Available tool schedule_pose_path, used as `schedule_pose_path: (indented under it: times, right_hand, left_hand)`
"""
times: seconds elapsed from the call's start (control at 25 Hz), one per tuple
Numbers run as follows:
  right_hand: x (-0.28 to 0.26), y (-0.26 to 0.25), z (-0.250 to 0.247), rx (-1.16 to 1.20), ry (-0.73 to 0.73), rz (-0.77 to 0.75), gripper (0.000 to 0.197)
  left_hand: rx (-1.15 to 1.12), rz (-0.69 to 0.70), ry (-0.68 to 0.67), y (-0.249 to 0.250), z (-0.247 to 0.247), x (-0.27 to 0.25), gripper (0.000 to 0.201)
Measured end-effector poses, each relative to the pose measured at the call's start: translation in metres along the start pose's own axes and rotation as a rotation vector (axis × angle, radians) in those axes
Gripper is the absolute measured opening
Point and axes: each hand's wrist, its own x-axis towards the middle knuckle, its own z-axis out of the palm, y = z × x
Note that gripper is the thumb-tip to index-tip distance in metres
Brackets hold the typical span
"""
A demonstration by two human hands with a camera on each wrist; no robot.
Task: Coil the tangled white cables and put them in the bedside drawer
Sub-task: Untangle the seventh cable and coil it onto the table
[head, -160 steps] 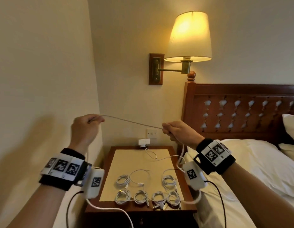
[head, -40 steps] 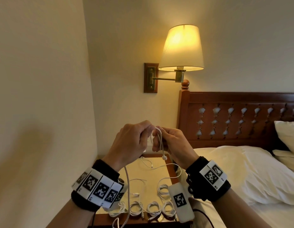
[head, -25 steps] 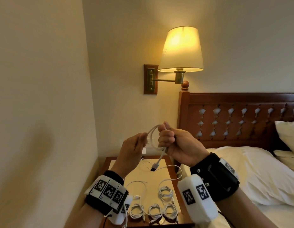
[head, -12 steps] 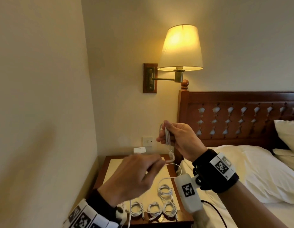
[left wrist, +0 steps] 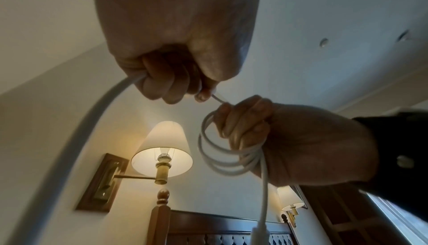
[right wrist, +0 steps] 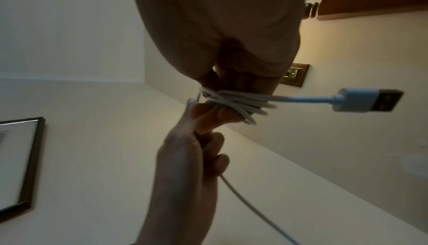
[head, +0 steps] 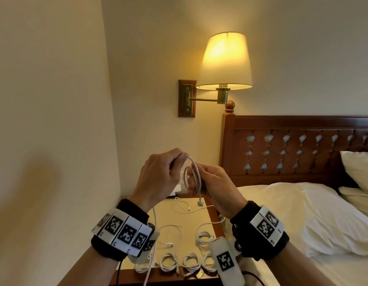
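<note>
Both arms bare to the wrist. Left wrist [head: 122, 234] wears a black band wrapped by a white strip showing 4 square black-and-white tags. Right wrist [head: 261, 232] has the same black band with 2 tags in view. A white camera pod [head: 226, 263] hangs under the right one, 1 tag on it, black cable trailing.

- Cable [head: 196, 178]: smooth white plastic, with a metal plug [right wrist: 385, 103].
- Headboard [head: 298, 149]: dark, glossy carved wood.
- Lamp [head: 225, 60]: cloth shade on a brass-look arm.
- Pillow [head: 302, 215]: matt white cloth.
- Bench [head: 179, 215]: matt cream top, wood rim.
</note>
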Motion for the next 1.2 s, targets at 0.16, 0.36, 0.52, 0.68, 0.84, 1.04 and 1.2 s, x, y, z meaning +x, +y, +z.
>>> schedule_pose_path:
  times: [0.16,0.36,0.52,0.68,0.84,1.04,1.2]
  right_hand:
    - [-0.001,0.000,0.000,0.173,-0.020,0.072,0.039]
    - [0.000,-0.011,-0.001,0.518,-0.125,0.179,0.036]
    - [0.010,-0.020,-0.015,0.665,-0.078,0.184,0.032]
    - [0.021,-0.033,-0.041,0.659,0.069,0.090,0.030]
    - [0.024,-0.019,-0.029,0.213,0.143,-0.018,0.029]
    - [0.021,0.000,-0.009,-0.087,0.142,-0.135,0.032]
    - [0.012,0.008,-0.004,-0.176,0.110,-0.155,0.041]
  left_hand:
    - [-0.054,-0.122,0.043,-0.010,0.014,-0.005,0.034]
    - [-0.248,-0.202,0.022,-0.015,0.028,-0.012,0.032]
    - [-0.326,-0.312,-0.008,-0.024,0.040,-0.035,0.037]
    - [-0.213,-0.361,-0.173,-0.020,0.042,-0.081,0.036]
    - [0.070,-0.114,-0.416,0.030,0.025,-0.083,0.035]
    - [0.184,0.056,-0.190,0.049,-0.008,-0.045,0.027]
    - [0.253,0.042,-0.080,0.033,-0.014,-0.021,0.024]
